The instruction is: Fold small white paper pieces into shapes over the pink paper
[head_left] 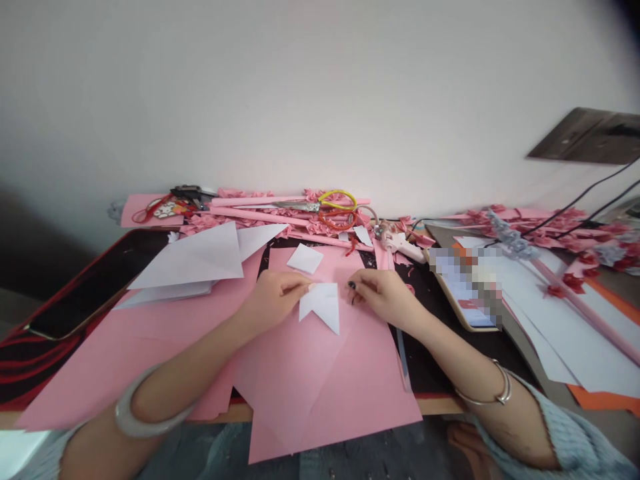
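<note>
A small folded piece of white paper [323,305], notched along its lower edge, lies over pink paper sheets [330,393]. My left hand [283,297] pinches its upper left corner between thumb and fingers. Just to the right of the folded paper is my right hand [377,293], its fingers curled together and apart from the paper's edge. Whether anything sits between those fingers I cannot make out. Above the folded paper rests a small white paper square [305,259] on the pink sheets.
White sheets [193,257] and a dark tablet [95,287] lie left. Behind are scissors with yellow and red handles [320,207], pink paper sticks [260,215] and a glue gun [400,245]. A phone [463,293] and more white paper [565,313] lie right.
</note>
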A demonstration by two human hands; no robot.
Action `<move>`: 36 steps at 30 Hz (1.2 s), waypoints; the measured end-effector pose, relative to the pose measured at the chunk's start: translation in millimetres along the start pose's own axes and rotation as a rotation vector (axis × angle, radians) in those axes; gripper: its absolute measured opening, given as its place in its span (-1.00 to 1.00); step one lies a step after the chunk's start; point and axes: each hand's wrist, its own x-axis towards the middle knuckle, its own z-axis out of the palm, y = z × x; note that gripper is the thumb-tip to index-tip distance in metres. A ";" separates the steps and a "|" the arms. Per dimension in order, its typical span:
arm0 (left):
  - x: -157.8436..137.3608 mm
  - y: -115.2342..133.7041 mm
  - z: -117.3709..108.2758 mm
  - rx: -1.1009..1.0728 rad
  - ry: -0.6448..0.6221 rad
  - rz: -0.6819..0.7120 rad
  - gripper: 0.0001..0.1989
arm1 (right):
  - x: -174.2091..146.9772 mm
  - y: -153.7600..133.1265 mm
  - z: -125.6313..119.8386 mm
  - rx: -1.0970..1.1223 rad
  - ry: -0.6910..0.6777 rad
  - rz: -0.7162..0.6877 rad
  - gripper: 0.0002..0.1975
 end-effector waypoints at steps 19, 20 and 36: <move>-0.3 -4.8 2.2 -0.133 -0.072 0.001 -0.79 | -6.7 -9.2 11.6 0.062 0.029 -0.048 -0.83; 0.7 -7.2 -0.3 -0.155 -0.027 -0.025 -0.78 | -6.7 -8.7 8.5 0.108 0.069 -0.055 -0.83; -0.8 -0.4 7.2 -0.258 -0.074 0.201 -0.74 | -2.9 -5.4 17.5 0.426 0.012 0.085 -0.81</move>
